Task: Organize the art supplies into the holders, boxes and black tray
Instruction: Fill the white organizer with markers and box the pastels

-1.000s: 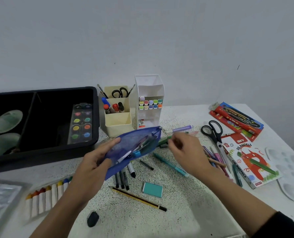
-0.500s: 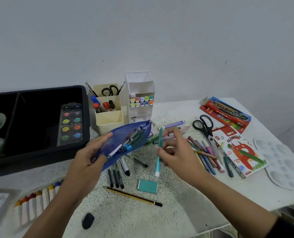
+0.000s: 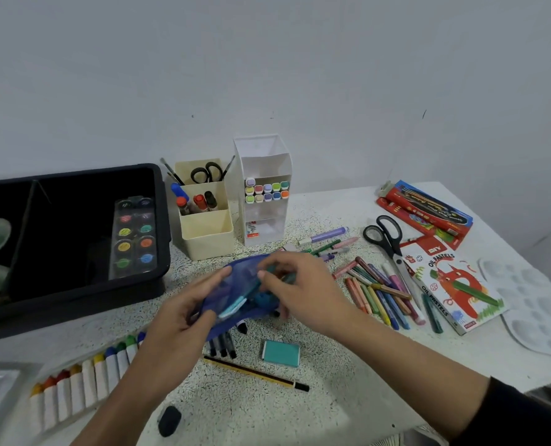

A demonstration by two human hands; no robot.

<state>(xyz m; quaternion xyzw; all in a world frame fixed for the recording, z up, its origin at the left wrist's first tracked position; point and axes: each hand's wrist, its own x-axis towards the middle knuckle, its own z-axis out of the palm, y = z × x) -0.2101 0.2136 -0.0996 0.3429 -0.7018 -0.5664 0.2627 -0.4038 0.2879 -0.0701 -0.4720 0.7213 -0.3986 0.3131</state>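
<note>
Right hand [image 3: 303, 294] moved — pen [image 3: 285, 277] into pouch [image 3: 232, 286], mid-table

The tray [image 3: 74, 174] lies left of the holder [image 3: 208, 241], pouch [image 3: 235, 281] before it, scissors [image 3: 384, 235] right.

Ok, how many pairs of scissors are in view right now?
2. The holder scissors stand handles-up in the back compartment of the beige holder; the loose scissors lie beside the oil pastels box. Others may be hidden in the blue pouch.
</note>
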